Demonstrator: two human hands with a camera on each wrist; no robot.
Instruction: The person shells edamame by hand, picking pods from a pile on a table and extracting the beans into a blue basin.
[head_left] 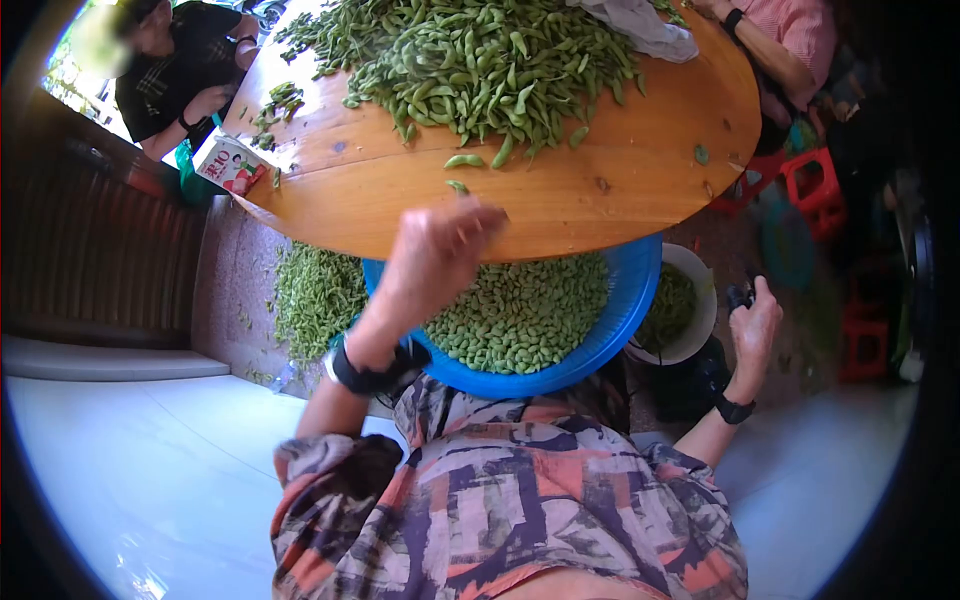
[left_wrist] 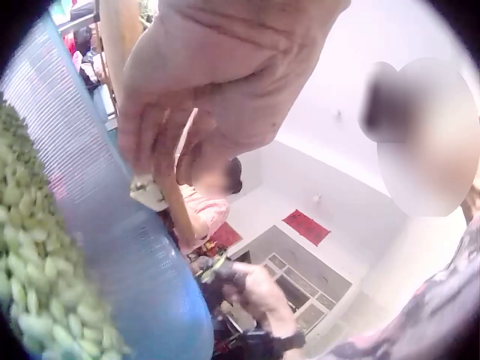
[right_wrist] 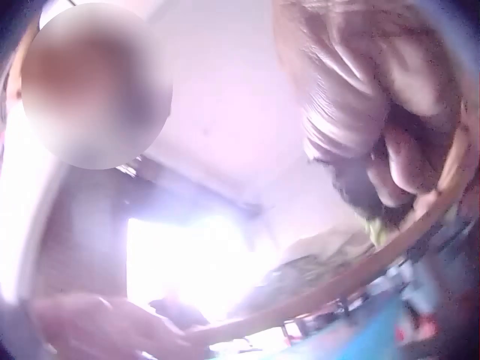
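My left hand (head_left: 435,255) is blurred above the table's near edge, close to a small green pod (head_left: 457,187). In the left wrist view its fingers hang loosely bent, with a pale patch (left_wrist: 148,193) at a fingertip; no pod shows in them. Beside the white bucket (head_left: 706,310), my right hand (head_left: 755,325) has dark coverings on its fingertips. Its curled fingers pinch a green pod (right_wrist: 375,229), blurred in the right wrist view. Between the arms, a blue basket (head_left: 640,300) holds many shelled green beans (head_left: 530,320). A large pile of pods (head_left: 480,70) lies on the wooden table (head_left: 620,190).
A white cloth (head_left: 655,35) touches the pile. One carton (head_left: 230,165) stands at the table's left edge. Two people sit across, at left (head_left: 185,75) and right (head_left: 790,45). More green pieces (head_left: 315,300) cover the floor left of the basket. Red stools (head_left: 815,190) stand at right.
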